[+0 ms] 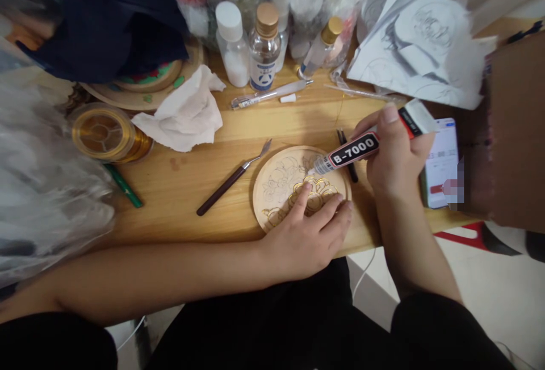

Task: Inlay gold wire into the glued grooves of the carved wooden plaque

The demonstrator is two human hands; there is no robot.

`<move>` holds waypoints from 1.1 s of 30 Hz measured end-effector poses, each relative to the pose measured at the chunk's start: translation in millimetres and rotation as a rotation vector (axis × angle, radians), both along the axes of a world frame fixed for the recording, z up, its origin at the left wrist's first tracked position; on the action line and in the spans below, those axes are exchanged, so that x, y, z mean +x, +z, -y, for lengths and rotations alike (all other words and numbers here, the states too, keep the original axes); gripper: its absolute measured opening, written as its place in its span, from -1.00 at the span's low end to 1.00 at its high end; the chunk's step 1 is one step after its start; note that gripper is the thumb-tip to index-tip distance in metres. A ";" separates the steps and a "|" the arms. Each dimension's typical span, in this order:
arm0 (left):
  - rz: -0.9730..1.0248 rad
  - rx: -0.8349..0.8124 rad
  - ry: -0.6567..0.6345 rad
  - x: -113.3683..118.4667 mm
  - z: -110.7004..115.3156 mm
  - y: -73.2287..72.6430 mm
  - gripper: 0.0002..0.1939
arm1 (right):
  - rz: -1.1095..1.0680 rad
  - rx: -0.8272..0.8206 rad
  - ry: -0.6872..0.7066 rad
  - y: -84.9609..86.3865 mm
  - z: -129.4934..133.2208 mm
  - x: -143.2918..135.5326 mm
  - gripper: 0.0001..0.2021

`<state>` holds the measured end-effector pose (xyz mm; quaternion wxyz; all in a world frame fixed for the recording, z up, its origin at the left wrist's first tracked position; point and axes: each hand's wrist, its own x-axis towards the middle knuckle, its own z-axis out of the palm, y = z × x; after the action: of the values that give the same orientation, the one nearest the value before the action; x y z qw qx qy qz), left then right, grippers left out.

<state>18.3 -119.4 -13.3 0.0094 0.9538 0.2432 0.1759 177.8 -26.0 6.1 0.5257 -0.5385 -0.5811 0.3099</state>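
Head view: right hand [398, 157] grips glue tube [355, 151], its nozzle touching wooden disc [276, 185] at the surface's near edge; left hand [309, 234], fingers spread flat, steadies the disc.

Bare desk [179, 188] lies open at nine o'clock of the wooden disc [281, 185], crossed only by a slanting knife [232, 180]; bottles [255, 41] crowd twelve o'clock.

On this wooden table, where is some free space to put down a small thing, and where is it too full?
Bare wood lies between the crumpled tissue, the dark-handled tool and the green pen, down to the table front edge. A narrower strip runs between the white pen and the wooden disc. The back, with bottles, papers and embroidery hoops, is crowded; so is the right, by the phone.
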 end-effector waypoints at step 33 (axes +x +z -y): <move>-0.004 -0.002 0.003 -0.3 0.4 -0.2 -0.59 | -0.021 0.021 -0.091 -6.0 -2.4 -1.4 -0.55</move>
<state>18.0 -119.7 -13.5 0.0095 0.9538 0.2447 0.1739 176.5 -23.6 0.2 0.5511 -0.5553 -0.5537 0.2851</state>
